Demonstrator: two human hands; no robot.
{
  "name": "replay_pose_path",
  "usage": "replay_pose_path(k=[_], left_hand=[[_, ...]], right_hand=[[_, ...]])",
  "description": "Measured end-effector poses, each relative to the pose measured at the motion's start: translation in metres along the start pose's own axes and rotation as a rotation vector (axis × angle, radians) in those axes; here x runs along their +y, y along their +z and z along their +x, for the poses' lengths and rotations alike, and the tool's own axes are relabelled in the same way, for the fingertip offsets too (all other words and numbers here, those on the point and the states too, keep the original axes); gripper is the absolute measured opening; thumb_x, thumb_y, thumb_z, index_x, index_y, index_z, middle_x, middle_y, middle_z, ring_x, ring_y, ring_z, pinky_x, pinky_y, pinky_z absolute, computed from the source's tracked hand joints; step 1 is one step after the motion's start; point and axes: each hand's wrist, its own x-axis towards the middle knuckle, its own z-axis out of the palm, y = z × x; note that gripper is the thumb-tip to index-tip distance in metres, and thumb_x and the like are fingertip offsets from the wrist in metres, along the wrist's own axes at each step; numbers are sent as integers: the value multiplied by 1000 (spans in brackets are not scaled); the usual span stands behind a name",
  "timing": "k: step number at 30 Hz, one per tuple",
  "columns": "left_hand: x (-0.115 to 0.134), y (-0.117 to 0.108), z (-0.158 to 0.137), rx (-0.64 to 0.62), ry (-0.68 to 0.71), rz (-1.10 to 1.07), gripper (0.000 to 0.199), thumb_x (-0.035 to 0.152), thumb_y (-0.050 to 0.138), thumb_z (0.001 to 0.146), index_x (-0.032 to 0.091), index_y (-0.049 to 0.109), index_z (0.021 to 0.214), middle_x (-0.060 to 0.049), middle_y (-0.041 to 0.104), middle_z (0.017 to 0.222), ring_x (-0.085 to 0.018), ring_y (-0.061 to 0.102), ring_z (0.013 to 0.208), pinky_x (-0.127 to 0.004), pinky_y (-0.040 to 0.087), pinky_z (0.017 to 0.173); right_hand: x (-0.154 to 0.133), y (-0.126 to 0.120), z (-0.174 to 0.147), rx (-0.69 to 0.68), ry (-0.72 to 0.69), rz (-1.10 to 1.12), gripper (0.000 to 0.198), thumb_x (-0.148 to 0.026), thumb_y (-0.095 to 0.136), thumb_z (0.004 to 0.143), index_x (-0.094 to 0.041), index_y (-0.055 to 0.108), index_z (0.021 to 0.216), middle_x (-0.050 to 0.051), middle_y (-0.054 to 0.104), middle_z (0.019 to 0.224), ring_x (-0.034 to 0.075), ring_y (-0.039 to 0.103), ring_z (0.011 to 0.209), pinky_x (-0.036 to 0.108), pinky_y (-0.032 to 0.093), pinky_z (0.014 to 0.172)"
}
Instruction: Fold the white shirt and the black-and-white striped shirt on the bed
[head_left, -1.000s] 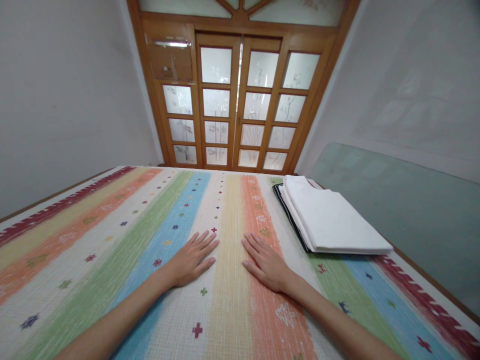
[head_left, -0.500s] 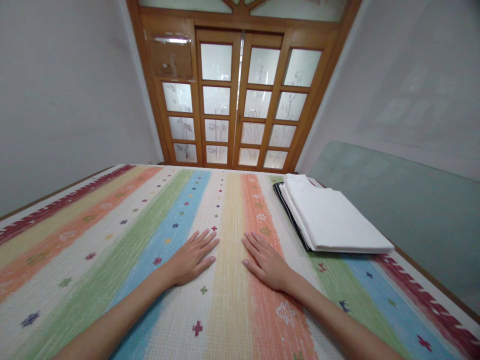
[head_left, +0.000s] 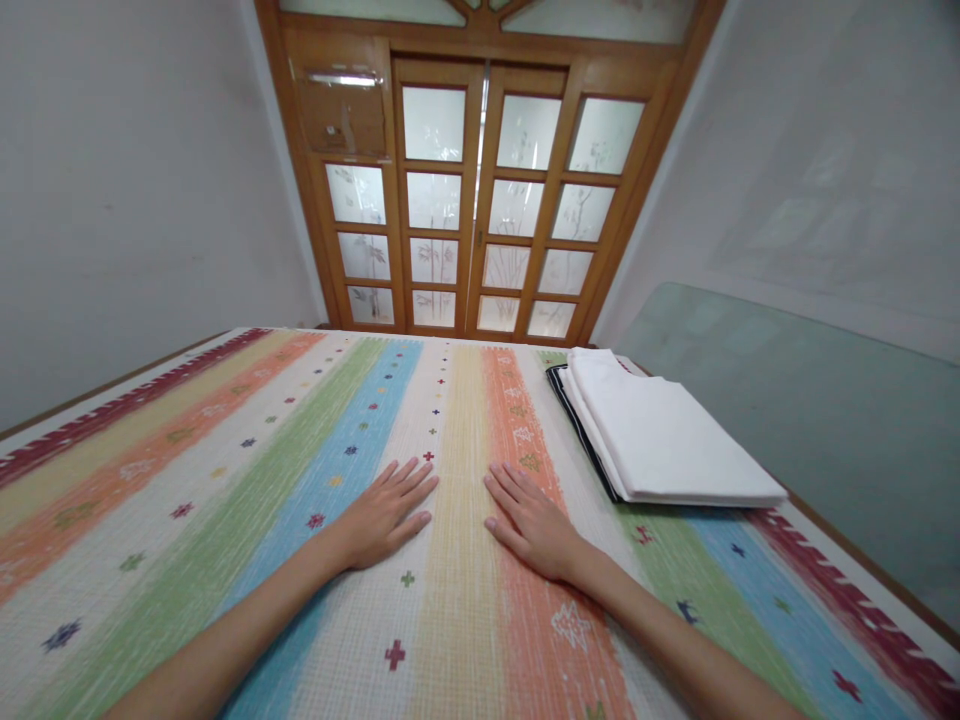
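My left hand (head_left: 384, 518) lies palm down on a striped cloth (head_left: 457, 560), its fingers outstretched across the blue and white bands. Flat on the orange and yellow bands rests my right hand (head_left: 534, 525), fingers also extended, thumb pointing inward. A gap of yellow stripe separates the two hands, and neither holds anything. To the right of my right hand, not touching it, sits a stack of folded white fabric (head_left: 675, 440). Dark folded fabric (head_left: 581, 430) shows along the stack's left edge, partly hidden under the white.
The cloth covers a broad flat surface with a brown edge on both sides. A pale green board (head_left: 787, 380) leans along the right wall. Beyond the far edge stand wooden doors (head_left: 480, 200) with frosted panes. A grey wall (head_left: 135, 180) rises on the left.
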Motion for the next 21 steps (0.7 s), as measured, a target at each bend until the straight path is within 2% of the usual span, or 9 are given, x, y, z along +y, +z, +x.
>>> replay_pose_path(k=[4, 9, 21], left_hand=[[0, 0, 0, -23, -16, -2, 56, 52, 25, 100, 28, 23, 151, -3, 19, 158, -24, 15, 146, -48, 13, 119], [-3, 3, 0, 18, 15, -15, 56, 51, 26, 101, 31, 19, 152, -2, 18, 158, -24, 16, 146, -48, 13, 119], [-4, 4, 1, 11, -3, -45, 55, 52, 28, 100, 30, 25, 151, -3, 21, 157, -25, 17, 146, -49, 14, 119]], right_hand=[[-1, -1, 0, -7, 1, -5, 62, -50, 33, 99, -15, 33, 149, 12, 28, 155, 27, 23, 145, 49, 23, 119], [-1, -1, 1, 2, -6, 1, 62, -51, 33, 99, -17, 31, 150, 11, 26, 156, 27, 22, 145, 50, 22, 119], [-1, -1, 1, 10, -17, 5, 61, -51, 33, 99, -17, 32, 150, 11, 28, 155, 26, 22, 145, 49, 22, 119]])
